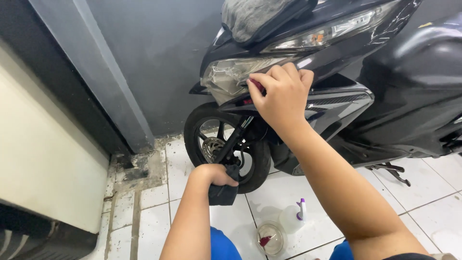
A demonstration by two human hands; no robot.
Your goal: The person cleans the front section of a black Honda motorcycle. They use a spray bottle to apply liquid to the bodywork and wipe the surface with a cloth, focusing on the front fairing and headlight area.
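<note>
My right hand (281, 96) presses a small red tool (257, 86) against the scooter (385, 86) just below its headlight (231, 74), fingers curled around it. My left hand (214, 174) grips a dark cloth (222, 193) by the front wheel (202, 139), above a glass bowl (270, 238) on the tiles

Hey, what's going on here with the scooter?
A person crouches at the front of a dark scooter on a white tiled floor. The right hand presses a small red thing against the panel just below the headlight. The left hand grips a dark cloth by the front wheel. A spray bottle and a small glass bowl stand on the tiles.
</note>
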